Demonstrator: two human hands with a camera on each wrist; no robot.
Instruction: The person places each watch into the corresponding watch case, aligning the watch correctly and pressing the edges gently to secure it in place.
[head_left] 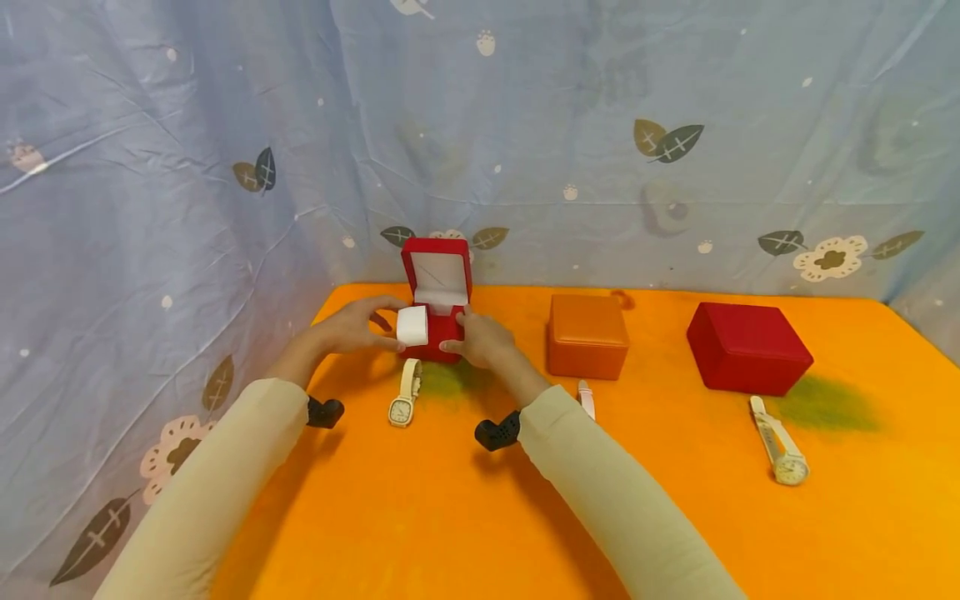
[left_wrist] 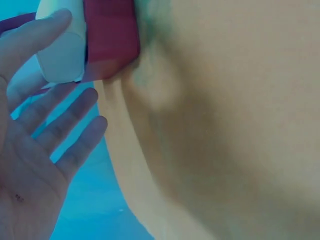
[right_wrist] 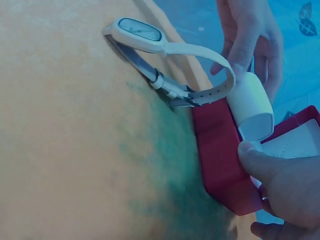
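An open red watch box (head_left: 441, 354) stands at the back left of the table, its white-lined lid raised. My left hand (head_left: 352, 327) pinches a white watch cushion (head_left: 412, 326) at the box's left side, thumb in front and fingers behind. In the right wrist view that cushion (right_wrist: 252, 107) overlaps the box's rim. My right hand (head_left: 486, 340) grips the box's right wall, with the thumb at the front rim. Just in front of the box lies a cream-strapped watch (head_left: 402, 408), its strap buckled into a loop.
To the right stand a closed orange box (head_left: 588, 342) and a closed red box (head_left: 750, 348). A pale pink strap (head_left: 586, 398) shows partly behind my right sleeve. A white watch (head_left: 787, 467) lies before the red box. A patterned curtain (head_left: 570, 150) hangs behind the table.
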